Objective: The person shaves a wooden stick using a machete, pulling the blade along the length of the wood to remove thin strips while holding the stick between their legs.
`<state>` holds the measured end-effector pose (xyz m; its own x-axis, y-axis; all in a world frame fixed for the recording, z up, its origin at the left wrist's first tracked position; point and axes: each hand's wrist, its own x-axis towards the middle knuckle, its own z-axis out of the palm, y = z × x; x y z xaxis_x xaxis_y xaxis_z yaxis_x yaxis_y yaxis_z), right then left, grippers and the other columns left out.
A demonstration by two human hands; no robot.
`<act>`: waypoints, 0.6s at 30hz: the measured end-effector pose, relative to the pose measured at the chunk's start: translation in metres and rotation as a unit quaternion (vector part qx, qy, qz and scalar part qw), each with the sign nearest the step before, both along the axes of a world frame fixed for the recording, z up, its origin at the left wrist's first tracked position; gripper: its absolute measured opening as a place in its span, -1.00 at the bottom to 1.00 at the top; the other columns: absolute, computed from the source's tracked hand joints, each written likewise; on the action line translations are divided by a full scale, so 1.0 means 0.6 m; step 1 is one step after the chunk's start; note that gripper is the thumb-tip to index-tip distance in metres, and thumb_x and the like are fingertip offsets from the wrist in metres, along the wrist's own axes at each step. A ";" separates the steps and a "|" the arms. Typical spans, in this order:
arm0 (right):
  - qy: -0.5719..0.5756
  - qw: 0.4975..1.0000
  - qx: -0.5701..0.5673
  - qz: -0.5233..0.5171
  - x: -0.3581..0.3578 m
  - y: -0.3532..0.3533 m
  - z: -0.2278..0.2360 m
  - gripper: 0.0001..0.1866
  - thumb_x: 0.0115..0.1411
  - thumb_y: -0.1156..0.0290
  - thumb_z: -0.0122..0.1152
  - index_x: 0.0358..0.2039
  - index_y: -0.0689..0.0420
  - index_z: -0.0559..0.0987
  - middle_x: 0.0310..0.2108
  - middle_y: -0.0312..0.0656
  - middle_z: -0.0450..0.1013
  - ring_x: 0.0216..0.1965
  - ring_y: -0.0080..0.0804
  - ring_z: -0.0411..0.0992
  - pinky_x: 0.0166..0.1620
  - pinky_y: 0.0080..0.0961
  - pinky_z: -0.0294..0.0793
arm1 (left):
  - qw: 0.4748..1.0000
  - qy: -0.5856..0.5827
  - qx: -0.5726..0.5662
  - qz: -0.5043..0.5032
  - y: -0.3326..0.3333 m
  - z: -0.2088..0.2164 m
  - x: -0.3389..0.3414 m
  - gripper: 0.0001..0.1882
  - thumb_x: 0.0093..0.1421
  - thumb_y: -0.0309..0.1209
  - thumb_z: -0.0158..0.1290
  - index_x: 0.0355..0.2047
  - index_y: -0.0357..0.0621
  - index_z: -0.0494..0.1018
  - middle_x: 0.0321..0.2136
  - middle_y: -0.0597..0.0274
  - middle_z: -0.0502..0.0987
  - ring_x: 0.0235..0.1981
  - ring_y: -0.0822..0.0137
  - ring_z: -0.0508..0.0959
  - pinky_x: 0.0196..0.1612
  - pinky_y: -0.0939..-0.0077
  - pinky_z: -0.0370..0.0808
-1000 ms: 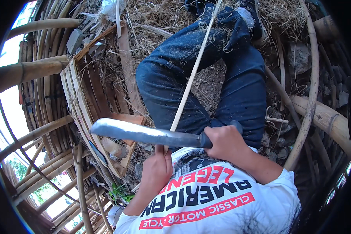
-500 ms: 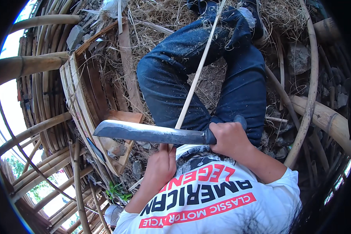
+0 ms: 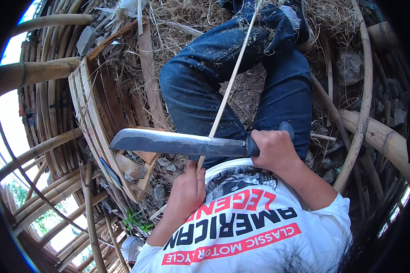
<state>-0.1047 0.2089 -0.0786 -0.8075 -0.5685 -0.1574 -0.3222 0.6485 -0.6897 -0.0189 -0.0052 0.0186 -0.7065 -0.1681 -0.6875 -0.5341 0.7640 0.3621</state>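
Observation:
My right hand is closed round the dark handle of a machete. Its broad grey blade points left and lies across a thin pale bamboo strip, covering a short stretch of it. My left hand pinches the strip's near end, just on my side of the blade. From there the strip slants away over my lap, between my legs in dark jeans, toward my feet. Whether the edge bites into the strip cannot be made out.
Curly shavings cover the ground around my feet. At left stand a broken wooden crate and a bamboo frame. Thick bamboo poles and stones lie at right. A small green plant grows near my left elbow.
The machete and my right hand have shifted slightly away from my body and to the right along the strip. More strip shows between blade and left hand, which stays nearly in place.

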 end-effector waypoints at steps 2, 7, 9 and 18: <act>0.003 1.000 0.003 0.001 -0.001 -0.001 0.000 -0.74 -0.25 0.39 0.35 -0.56 0.14 0.43 -0.63 -0.09 0.46 -0.52 -0.09 0.51 -0.42 -0.22 0.48 | 1.000 0.029 0.007 -0.007 -0.003 -0.007 0.005 -0.66 0.36 -0.35 -0.16 -0.03 -0.42 0.25 -0.55 -0.34 0.48 -0.46 -0.34 0.51 -0.40 -0.10 0.39; 0.007 1.000 -0.001 -0.006 -0.001 -0.002 0.001 -0.76 -0.24 0.41 0.33 -0.56 0.14 0.43 -0.63 -0.09 0.46 -0.53 -0.08 0.50 -0.43 -0.23 0.47 | 0.997 0.076 0.008 -0.022 -0.004 -0.008 0.008 -0.71 0.34 -0.36 -0.14 -0.06 -0.36 0.23 -0.62 -0.31 0.46 -0.53 -0.34 0.49 -0.46 -0.15 0.39; 0.008 1.000 0.001 -0.004 -0.003 -0.002 0.005 -0.76 -0.23 0.41 0.33 -0.56 0.14 0.43 -0.63 -0.10 0.46 -0.53 -0.08 0.50 -0.43 -0.23 0.47 | 0.998 0.063 0.008 -0.017 -0.004 -0.007 0.008 -0.71 0.35 -0.36 -0.15 -0.06 -0.35 0.23 -0.63 -0.30 0.46 -0.53 -0.34 0.49 -0.46 -0.14 0.39; 0.017 1.000 0.004 -0.008 -0.003 -0.002 0.005 -0.77 -0.21 0.41 0.33 -0.58 0.15 0.42 -0.61 -0.09 0.46 -0.53 -0.06 0.49 -0.44 -0.22 0.45 | 0.997 0.071 0.018 -0.023 -0.007 -0.007 0.007 -0.75 0.35 -0.35 -0.15 -0.12 -0.31 0.24 -0.66 -0.28 0.45 -0.56 -0.33 0.49 -0.50 -0.15 0.38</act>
